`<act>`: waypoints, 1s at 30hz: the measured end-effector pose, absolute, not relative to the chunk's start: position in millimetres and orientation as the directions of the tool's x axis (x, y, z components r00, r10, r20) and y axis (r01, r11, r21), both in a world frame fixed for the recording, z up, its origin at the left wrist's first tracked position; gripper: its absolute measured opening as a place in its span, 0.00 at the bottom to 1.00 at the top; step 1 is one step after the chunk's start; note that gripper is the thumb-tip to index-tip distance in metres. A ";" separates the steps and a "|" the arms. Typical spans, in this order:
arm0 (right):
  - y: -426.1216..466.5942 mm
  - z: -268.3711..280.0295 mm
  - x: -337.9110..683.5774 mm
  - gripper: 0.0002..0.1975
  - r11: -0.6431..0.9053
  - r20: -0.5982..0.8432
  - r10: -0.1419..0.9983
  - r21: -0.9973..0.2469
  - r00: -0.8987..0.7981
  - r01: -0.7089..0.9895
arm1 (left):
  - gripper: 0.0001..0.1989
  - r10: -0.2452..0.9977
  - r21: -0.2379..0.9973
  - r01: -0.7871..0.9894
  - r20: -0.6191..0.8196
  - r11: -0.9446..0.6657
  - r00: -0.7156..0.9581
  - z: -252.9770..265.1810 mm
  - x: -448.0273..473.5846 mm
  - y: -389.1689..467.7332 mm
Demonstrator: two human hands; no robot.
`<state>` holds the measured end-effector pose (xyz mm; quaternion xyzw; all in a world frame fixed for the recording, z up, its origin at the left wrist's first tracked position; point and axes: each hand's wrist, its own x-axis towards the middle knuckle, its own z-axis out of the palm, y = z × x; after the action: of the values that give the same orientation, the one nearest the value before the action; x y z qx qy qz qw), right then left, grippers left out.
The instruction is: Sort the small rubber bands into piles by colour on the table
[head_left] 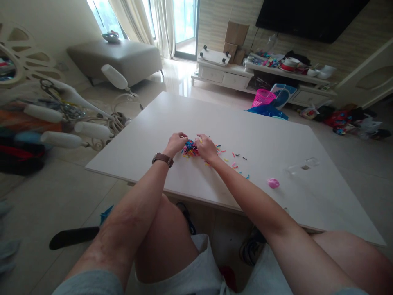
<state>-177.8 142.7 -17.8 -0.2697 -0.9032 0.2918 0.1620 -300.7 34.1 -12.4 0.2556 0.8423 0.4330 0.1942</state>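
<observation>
OK, both hands are right at the heap of small coloured bits (190,147), which sits on the pale desk (144,131) in front of the person, prob b/c that spot's in easy reach from a seat. L hand (177,143) is at the heap's left edge, thumb & fingers curled in; R hand (206,148) is over the right part, fingers bent toward it. The two are close tog. w/ the heap btwn, which likely lets both get at the same bits. L grip: tips near each other, but can't tell if they're clamped on a bit. R grip: same story, tips too small & partly hidden to say. Brown-strapped watch (163,159) on the L wrist, apart from the heap. Off to the right, loose bits (235,166) lie scattered, prob easier to see singly there. Further right, a pink rounded thing (273,183) & a clear container (303,167), lying on its side by the look of it, both well apart from the hands, presumably leaving elbow room.
</observation>
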 end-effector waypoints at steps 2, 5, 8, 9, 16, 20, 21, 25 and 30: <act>157.9 -7.5 -150.7 0.24 0.674 0.200 0.629 -0.623 -0.751 0.397 | 0.15 0.597 0.835 0.250 -0.112 0.490 -0.795 -13.3 -301.1 34.0; 188.3 -7.1 -84.3 0.27 0.550 0.216 0.796 -0.649 -0.565 0.526 | 0.14 0.595 0.844 0.239 -0.114 0.481 -0.796 -14.0 -300.2 35.9; 201.8 -25.2 -15.4 0.32 0.272 0.057 0.952 -0.605 -0.300 0.748 | 0.14 0.599 0.851 0.239 -0.107 0.468 -0.793 -13.5 -297.6 40.0; 200.1 -33.2 1.8 0.33 0.217 0.005 0.966 -0.560 -0.259 0.799 | 0.14 0.601 0.853 0.240 -0.104 0.464 -0.793 -13.1 -296.5 41.6; 144.2 -63.9 -17.4 0.36 0.317 -0.034 0.924 -0.489 -0.380 0.813 | 0.14 0.599 0.853 0.247 -0.092 0.460 -0.796 -8.2 -289.5 45.6; 108.3 -56.8 -98.9 0.34 0.462 0.018 0.831 -0.578 -0.556 0.673 | 0.15 0.585 0.853 0.249 -0.079 0.458 -0.807 -6.4 -289.7 43.1; 100.2 -53.4 -118.5 0.34 0.502 0.041 0.798 -0.597 -0.601 0.626 | 0.15 0.581 0.853 0.251 -0.072 0.457 -0.811 -6.4 -290.3 42.5; 82.7 -36.2 -167.3 0.31 0.653 0.168 0.655 -0.617 -0.737 0.439 | 0.15 0.566 0.859 0.260 -0.042 0.441 -0.824 -7.9 -294.0 41.1; 122.8 -27.5 -132.8 0.28 0.623 0.212 0.735 -0.585 -0.644 0.519 | 0.13 0.572 0.857 0.257 -0.052 0.446 -0.819 -8.2 -293.0 41.5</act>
<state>-132.8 122.8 -27.5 -0.3588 -0.8733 0.2441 0.2216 -293.0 41.5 -8.2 0.2487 0.8332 0.4639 0.1694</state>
